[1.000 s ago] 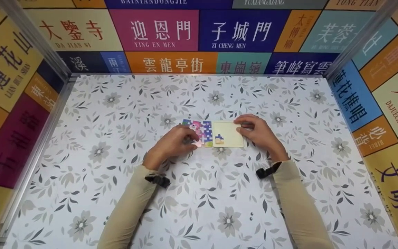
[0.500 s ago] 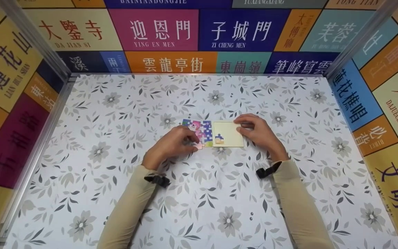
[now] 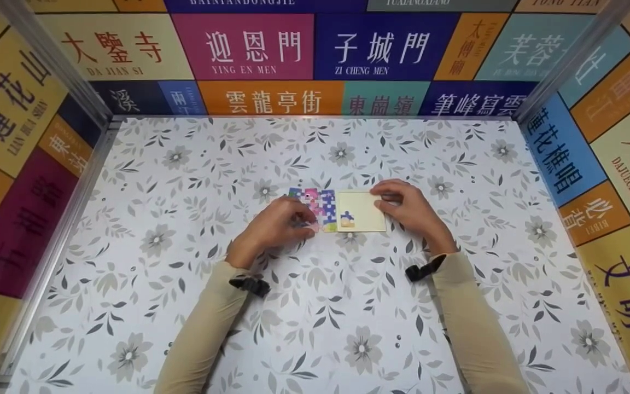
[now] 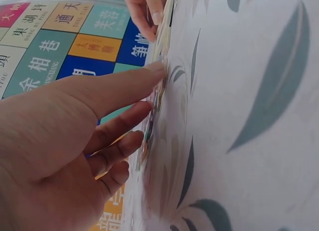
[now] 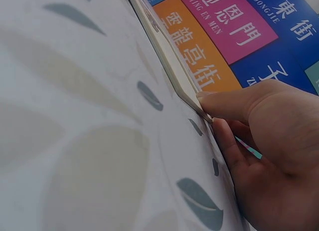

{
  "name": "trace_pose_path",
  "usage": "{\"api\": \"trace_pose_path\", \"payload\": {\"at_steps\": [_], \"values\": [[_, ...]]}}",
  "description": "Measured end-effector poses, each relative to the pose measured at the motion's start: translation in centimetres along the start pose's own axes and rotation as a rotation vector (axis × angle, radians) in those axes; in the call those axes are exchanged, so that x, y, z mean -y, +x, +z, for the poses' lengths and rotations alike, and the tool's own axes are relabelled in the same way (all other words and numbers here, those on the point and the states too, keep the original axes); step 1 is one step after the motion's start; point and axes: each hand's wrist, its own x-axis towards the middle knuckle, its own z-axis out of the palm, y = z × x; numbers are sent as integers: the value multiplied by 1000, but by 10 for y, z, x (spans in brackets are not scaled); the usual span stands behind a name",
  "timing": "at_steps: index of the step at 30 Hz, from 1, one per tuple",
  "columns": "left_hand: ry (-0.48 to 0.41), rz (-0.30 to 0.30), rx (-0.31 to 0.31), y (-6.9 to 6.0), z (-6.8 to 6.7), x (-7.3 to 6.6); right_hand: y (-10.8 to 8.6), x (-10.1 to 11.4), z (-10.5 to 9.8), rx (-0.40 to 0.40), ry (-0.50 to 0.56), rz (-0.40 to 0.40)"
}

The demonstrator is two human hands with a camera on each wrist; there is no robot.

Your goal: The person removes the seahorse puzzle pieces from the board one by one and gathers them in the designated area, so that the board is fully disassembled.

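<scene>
Several loose jigsaw pieces, blue, pink and green, lie close together on the patterned table, left of a shallow cream puzzle tray. In the tray's near left corner sits a small blue and beige piece. My left hand bends over the loose pieces, thumb and index fingertip about a pink puzzle piece; it covers part of the group. In the left wrist view its other fingers hang loosely bent. My right hand pinches the tray's far right corner, thumb on the rim.
A white tabletop with grey leaves and flowers spreads around the puzzle. Coloured panels with lettering wall in the back and both sides. Each wrist wears a black strap.
My left fingertips have shifted very slightly to the right at the pink piece. The right hand and the tray stay in place.
</scene>
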Motion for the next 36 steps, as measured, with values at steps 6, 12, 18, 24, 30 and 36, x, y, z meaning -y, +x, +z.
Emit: {"api": "trace_pose_path", "payload": {"at_steps": [6, 12, 18, 24, 30, 36], "values": [[9, 53, -6, 12, 11, -9, -1, 0, -4, 6, 6, -11], [65, 90, -39, 23, 22, -25, 0, 1, -3, -2, 6, -18], [126, 86, -67, 36, 36, -39, -1, 2, -2, -2, 11, -23], [140, 79, -98, 48, 46, -46, -1, 1, -1, -7, 17, -36], [143, 68, -103, 52, 52, -49, -1, 1, -2, -5, 19, -30], [147, 21, -104, 50, 55, -47, -1, 2, -3, 5, 14, -9]]}}
